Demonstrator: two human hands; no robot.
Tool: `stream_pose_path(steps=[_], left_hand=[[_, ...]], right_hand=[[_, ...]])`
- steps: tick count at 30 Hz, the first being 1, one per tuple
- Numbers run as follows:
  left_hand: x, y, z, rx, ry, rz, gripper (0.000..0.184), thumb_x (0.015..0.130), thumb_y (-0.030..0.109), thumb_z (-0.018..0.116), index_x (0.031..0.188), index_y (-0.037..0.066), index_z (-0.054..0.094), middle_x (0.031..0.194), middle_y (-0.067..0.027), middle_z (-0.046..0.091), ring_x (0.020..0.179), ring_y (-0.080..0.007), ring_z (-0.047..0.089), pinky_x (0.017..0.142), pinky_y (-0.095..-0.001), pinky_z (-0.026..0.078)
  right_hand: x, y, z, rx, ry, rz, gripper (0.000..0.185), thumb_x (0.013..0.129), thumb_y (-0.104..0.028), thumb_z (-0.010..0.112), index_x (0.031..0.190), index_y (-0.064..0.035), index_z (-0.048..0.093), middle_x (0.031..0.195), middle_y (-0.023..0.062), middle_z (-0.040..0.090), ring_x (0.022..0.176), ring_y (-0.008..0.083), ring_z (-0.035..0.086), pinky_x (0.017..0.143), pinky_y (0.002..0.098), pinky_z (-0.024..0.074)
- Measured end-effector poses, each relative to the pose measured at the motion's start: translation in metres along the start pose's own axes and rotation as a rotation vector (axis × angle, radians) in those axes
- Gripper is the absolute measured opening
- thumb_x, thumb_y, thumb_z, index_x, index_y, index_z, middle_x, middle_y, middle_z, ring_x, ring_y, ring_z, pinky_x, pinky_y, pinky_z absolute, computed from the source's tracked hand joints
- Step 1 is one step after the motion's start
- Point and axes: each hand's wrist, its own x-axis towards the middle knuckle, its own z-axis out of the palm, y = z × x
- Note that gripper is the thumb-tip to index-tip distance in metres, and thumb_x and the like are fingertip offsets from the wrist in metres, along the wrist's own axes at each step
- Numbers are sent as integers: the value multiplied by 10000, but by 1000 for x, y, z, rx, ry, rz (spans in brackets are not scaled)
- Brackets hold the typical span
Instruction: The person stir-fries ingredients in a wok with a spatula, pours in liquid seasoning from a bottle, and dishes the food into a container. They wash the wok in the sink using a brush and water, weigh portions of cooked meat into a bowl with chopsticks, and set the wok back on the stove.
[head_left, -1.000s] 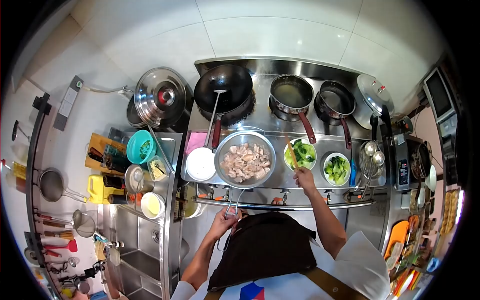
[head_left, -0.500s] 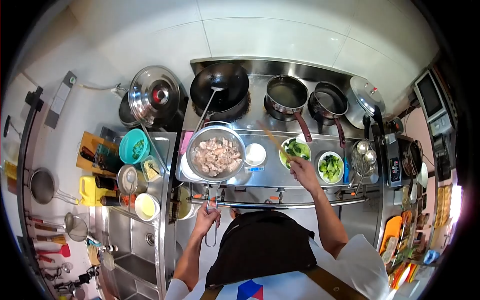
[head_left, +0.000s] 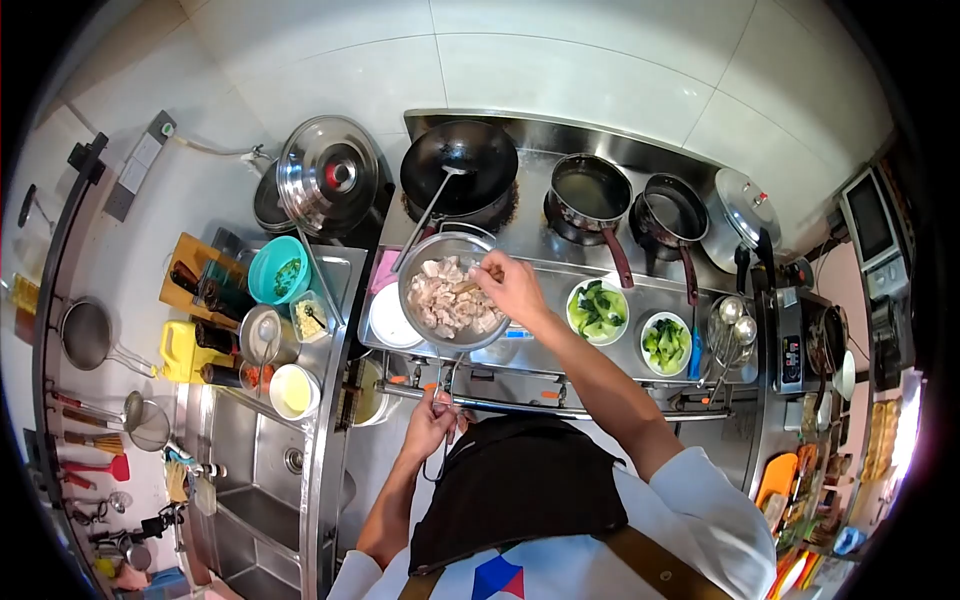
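Note:
My left hand (head_left: 428,428) is closed round the long wire handle of a metal strainer (head_left: 478,249), which hangs over the front of the counter. Pieces of pale meat (head_left: 445,306) lie in its bowl. Over the strainer's right side, my right hand (head_left: 514,289) grips wooden chopsticks (head_left: 466,287), their visible part lying across the meat; much of their length is hidden by the hand. A white bowl (head_left: 392,322) stands just left of the strainer. Right of my forearm sits a bowl of green vegetables (head_left: 598,308), with a second bowl of greens (head_left: 664,345) beyond it.
Behind the strainer, a black wok (head_left: 465,150) holds a ladle-like utensil (head_left: 432,210). Two dark pots (head_left: 590,190) stand right of it on the stove. On the left are a turquoise bowl (head_left: 268,262), a yellow jug (head_left: 186,362) and a sink (head_left: 255,455). A metal rail (head_left: 600,411) runs along the front.
My right hand has moved left with the chopsticks, from near the vegetable bowl to the meat in the strainer. My left hand keeps its hold on the handle. The view has shifted slightly.

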Motion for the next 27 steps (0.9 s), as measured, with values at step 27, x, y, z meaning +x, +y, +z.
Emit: stream_pose_path(steps=[27], left_hand=[[23, 2, 25, 142, 91, 87, 204, 951, 6, 554, 1070, 43, 392, 629, -66, 543, 444, -138, 485, 407, -285, 398]], right_hand=[[-32, 130, -17, 764, 251, 417, 297, 971, -205, 566, 1015, 75, 656, 841, 150, 674, 613, 209, 696, 539, 284, 588]])
